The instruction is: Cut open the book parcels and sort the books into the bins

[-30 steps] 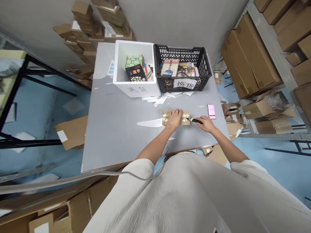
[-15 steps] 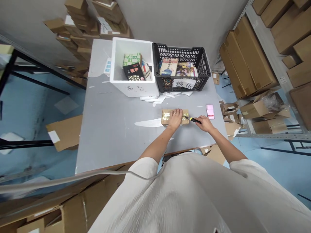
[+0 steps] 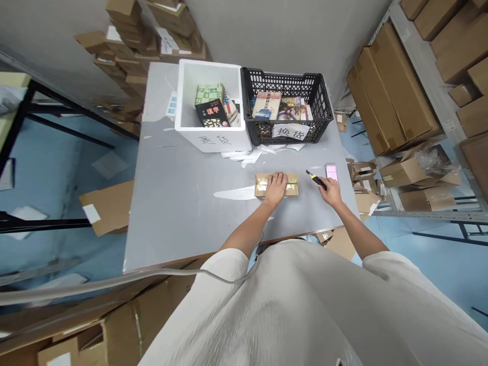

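A small cardboard box (image 3: pixel 261 185) with shiny tape across its top lies on the grey table (image 3: pixel 179 213). My left hand (image 3: pixel 276 187) rests on top of this box, its fingers stretched over the taped lid. To the right, my right hand (image 3: pixel 331 192) is closed around a black and yellow utility knife (image 3: pixel 317 179), its tip pointing up and left, apart from the box. Just behind the right hand lies a phone (image 3: pixel 331 171) with a pink screen, partly covered by the fingers.
At the back stand a white foam box (image 3: pixel 211 137) and a black plastic crate (image 3: pixel 263 133), both holding books. Paper scraps (image 3: pixel 249 157) lie before them. Cardboard boxes are stacked behind (image 3: pixel 173 20) and on the right shelf. A grey cable (image 3: pixel 152 272) crosses the table's front left.
My right hand has drawn the knife away from the box, to the right and toward the phone, and its blade has tipped upward. My left hand stays on the box.
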The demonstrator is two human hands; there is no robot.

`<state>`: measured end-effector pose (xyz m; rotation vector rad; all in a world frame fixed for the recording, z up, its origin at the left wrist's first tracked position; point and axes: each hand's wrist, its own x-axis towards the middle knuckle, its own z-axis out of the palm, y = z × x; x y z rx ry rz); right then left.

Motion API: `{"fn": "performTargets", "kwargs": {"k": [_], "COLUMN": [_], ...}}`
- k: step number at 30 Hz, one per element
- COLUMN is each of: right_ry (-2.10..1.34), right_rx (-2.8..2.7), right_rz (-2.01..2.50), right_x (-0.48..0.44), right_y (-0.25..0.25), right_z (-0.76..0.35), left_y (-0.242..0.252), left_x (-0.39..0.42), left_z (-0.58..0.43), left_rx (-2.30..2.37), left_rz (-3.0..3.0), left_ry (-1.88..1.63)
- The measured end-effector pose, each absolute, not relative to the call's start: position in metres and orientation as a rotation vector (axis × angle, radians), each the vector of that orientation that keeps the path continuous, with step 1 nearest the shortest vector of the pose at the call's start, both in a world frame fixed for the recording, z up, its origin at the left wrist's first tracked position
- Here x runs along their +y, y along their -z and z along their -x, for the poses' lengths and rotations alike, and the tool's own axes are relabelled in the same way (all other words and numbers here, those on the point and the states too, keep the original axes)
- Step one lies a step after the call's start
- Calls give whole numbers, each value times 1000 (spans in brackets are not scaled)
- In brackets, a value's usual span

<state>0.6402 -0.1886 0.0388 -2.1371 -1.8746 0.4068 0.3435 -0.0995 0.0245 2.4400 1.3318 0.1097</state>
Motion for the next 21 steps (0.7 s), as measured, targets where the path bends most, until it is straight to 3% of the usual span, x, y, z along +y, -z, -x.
{"fn": "performTargets", "kwargs": {"k": [12, 21], "right_ry": [-692, -849], "right_rx": [-1873, -2040], "right_rz": [1883, 1914], "right_x": [-129, -101], "right_y": [-36, -40], "right_z": [-584, -538], "left_y": [-41, -35], "left_x": [-122, -165], "left_z": [-293, -265], "left_rx": [1386, 1423], "left_rz": [-2331, -2213], "left_ry": [-257, -31]}}
